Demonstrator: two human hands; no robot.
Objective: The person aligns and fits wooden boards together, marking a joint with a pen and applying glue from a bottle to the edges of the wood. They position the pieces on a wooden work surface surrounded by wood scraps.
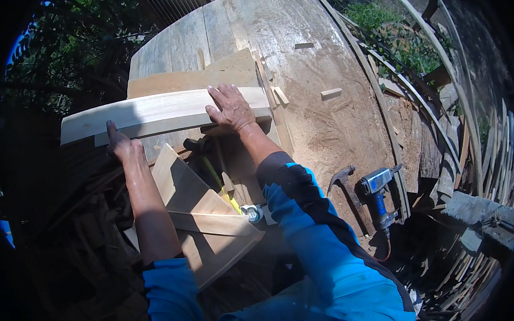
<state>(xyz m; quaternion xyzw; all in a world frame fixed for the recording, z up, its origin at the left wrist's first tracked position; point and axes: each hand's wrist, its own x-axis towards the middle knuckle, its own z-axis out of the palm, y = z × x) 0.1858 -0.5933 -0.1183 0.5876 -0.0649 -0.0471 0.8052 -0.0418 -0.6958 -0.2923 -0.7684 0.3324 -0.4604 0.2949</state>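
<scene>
A long pale wooden board (162, 107) lies across the far left of the worktable, a second strip of wood (172, 135) along its near side. My left hand (123, 145) grips the near edge toward the left end, thumb up on the face and the other fingers hidden below. Farther right, my right hand (231, 109) clasps the same board from above, fingertips reaching its far edge and thumb on its face. Beneath my arms are joined wooden panels (208, 222) and a tape measure (252, 212) with its yellow blade drawn out.
On the right of the sawdust-covered worktable (310, 128) lie a hammer (352, 196) and a blue and silver air nailer (377, 191) with a red hose. Small wood offcuts (331, 94) are scattered on top. A wider board (197, 80) rests behind the pale one. Thin strips (501, 154) stack at far right.
</scene>
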